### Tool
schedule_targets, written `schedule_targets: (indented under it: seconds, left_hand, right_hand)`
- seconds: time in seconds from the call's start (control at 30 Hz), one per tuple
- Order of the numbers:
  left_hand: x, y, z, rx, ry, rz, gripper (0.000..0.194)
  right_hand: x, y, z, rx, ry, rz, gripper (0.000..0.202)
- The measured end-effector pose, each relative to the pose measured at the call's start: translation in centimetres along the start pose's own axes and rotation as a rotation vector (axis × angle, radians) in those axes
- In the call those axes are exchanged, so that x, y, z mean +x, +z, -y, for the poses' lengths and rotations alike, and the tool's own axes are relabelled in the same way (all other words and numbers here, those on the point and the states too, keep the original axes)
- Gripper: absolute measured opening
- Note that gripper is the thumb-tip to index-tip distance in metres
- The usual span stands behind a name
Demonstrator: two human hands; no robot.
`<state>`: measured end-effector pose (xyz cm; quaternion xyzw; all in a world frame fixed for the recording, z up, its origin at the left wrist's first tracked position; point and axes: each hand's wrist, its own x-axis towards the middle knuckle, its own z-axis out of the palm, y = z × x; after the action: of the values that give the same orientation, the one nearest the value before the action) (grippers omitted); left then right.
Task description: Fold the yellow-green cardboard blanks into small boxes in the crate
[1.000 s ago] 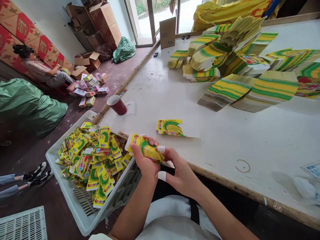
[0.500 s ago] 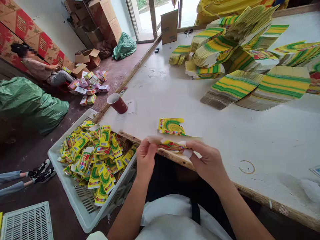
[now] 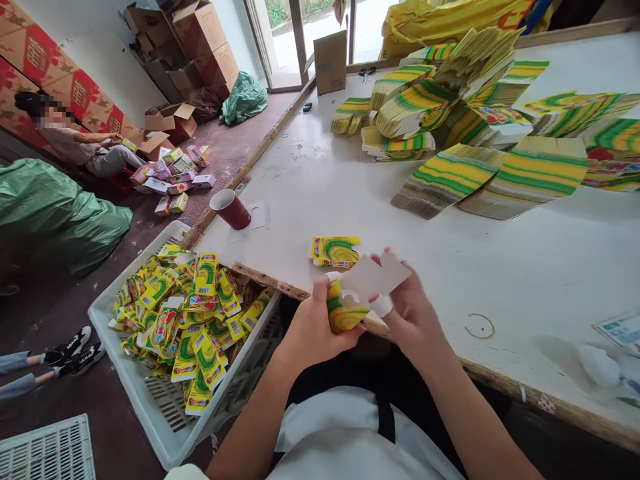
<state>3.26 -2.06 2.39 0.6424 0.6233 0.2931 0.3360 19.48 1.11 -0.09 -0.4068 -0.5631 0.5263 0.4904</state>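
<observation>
Between my hands, just above the table's near edge, is a small yellow-and-green printed carton (image 3: 346, 316) with pale inner flaps showing. My left hand (image 3: 317, 320) wraps round its printed body. My right hand (image 3: 413, 313) grips the white end flap, thumb below and fingers behind; the thumb and a finger carry white wrapping. Another yellow-and-green carton (image 3: 334, 251) lies on the table just beyond my hands. To my left, a pale plastic crate (image 3: 125, 393) holds many cartons of the same print (image 3: 193, 320).
Fanned stacks of flat printed card (image 3: 450, 177) cover the far side of the white table (image 3: 300, 180). A dark red mug (image 3: 233, 210) stands near its left edge, and a ring-shaped band (image 3: 480, 327) lies at right. A seated person (image 3: 75, 140) handles small boxes on the floor.
The carton was held flat and stretched between both hands; now it is tilted, its pale inside facing up. My left hand has moved right and wrapped round the body. The view has shifted slightly.
</observation>
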Motion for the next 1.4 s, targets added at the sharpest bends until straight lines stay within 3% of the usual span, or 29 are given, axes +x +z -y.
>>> schedule_targets:
  seconds: [0.1,0.2,0.43,0.57,0.67,0.8,1.03,1.27,1.4]
  left_hand:
    - [-0.4,1.1,0.7,-0.020,0.164,-0.013,0.072]
    - [-0.4,1.6,1.3,-0.007,0.293,-0.028,0.067]
    - [0.3,0.9,1.0,0.032,0.272,0.082,0.062]
    - [0.7,0.8,1.0,-0.016,0.169,0.142,0.058]
    - [1.0,0.6,1.2,-0.041,0.098,0.156,0.063]
    - [1.0,0.8,1.3,-0.082,0.070,0.064,0.067]
    - [-0.7,1.9,2.4,0.182,-0.027,-0.197,0.057]
    - [-0.9,3.2,3.1,0.258,0.114,-0.366,0.055]
    - [-0.3,2.7,2.8,0.375,0.073,-0.311,0.052]
  right_hand:
    - [-0.1,0.3,-0.4,0.351,0.346,0.223,0.055]
    - [-0.1,0.6,-0.7,0.455,0.433,0.231,0.056]
    - [0.6,0.7,-1.0,0.337,0.323,0.182,0.068]
    - [0.3,0.8,-0.9,0.203,0.210,0.230,0.072]
    - [-0.4,0.8,-1.0,0.060,0.077,0.252,0.062]
    - [-0.9,0.8,-1.2,-0.203,-0.094,0.221,0.048]
    - [-0.5,0.0,-1.7,-0.143,-0.162,0.035,0.050]
    - [-0.7,0.1,-1.8,-0.401,-0.333,0.139,0.062]
    - [-1.0,0.6,-2.2,-0.562,-0.360,0.169,0.054]
